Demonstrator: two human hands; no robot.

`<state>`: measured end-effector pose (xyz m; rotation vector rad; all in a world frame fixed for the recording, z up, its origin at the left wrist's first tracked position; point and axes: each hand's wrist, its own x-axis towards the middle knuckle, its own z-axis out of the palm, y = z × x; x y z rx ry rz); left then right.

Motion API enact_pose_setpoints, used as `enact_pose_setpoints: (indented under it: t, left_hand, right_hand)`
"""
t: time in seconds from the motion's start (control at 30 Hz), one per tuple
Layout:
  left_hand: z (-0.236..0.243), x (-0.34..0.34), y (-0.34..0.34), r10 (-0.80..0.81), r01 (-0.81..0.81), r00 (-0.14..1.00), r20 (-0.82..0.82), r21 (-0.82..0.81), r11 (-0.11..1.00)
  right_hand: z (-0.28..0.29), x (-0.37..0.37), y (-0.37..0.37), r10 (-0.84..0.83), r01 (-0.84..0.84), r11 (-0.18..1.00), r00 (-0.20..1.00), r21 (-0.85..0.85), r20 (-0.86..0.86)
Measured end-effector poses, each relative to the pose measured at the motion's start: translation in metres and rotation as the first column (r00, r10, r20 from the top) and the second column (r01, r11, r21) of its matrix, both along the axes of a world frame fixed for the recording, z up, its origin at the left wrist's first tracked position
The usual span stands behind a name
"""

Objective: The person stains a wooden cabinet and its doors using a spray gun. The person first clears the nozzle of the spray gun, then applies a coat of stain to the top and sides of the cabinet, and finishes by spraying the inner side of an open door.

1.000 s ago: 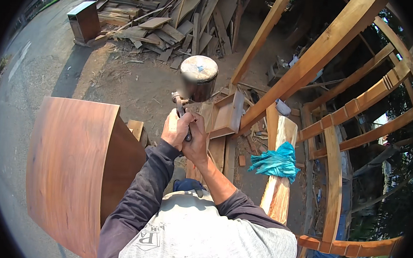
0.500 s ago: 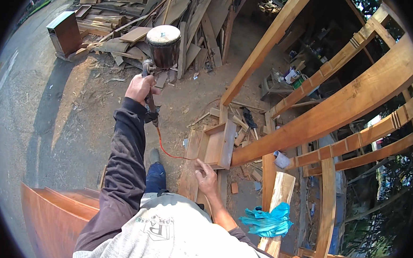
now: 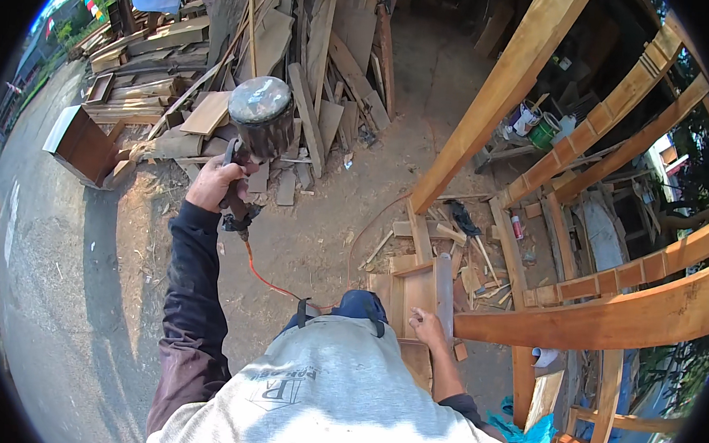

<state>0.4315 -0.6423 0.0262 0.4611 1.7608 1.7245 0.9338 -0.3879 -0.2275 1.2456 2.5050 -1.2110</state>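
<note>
My left hand (image 3: 216,184) is closed around the handle of a spray gun (image 3: 234,196), held out ahead at the end of my stretched arm. A dark, stained paint cup (image 3: 261,118) with a pale lid sits on top of the gun. From its lower end an orange-red air hose (image 3: 263,279) curves down toward my body. My right hand (image 3: 429,327) is low at the right with its fingers loosely apart, over or against a wooden drawer box (image 3: 420,297). Whether its fingertips touch the wood I cannot tell.
A large varnished wooden frame with curved rails (image 3: 600,322) stands at the right. A teal cloth (image 3: 524,436) lies on a plank beside it. Scrap boards (image 3: 168,80) are heaped ahead, near a small brown cabinet (image 3: 83,146). A green can (image 3: 545,132) stands farther back.
My view has shifted and turned. The spray gun stays in my left hand. My right hand has moved from the hose's side to the drawer box. The reddish-brown panel at lower left is out of view.
</note>
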Motion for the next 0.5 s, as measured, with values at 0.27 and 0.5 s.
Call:
enact_pose_setpoints:
  t: [0.27, 0.5]
  left_hand:
    - [-0.03, -0.112, 0.11, -0.147, 0.148, 0.989, 0.032, -0.024, 0.989]
    - [-0.051, -0.223, 0.21, -0.109, 0.105, 0.992, -0.057, -0.076, 0.992]
  right_hand:
    - [0.008, -0.247, 0.143, 0.436, -0.435, 0.9, 0.899, 0.033, -0.049]
    - [0.04, -0.501, 0.279, 0.548, -0.533, 0.836, 0.814, 0.128, -0.191]
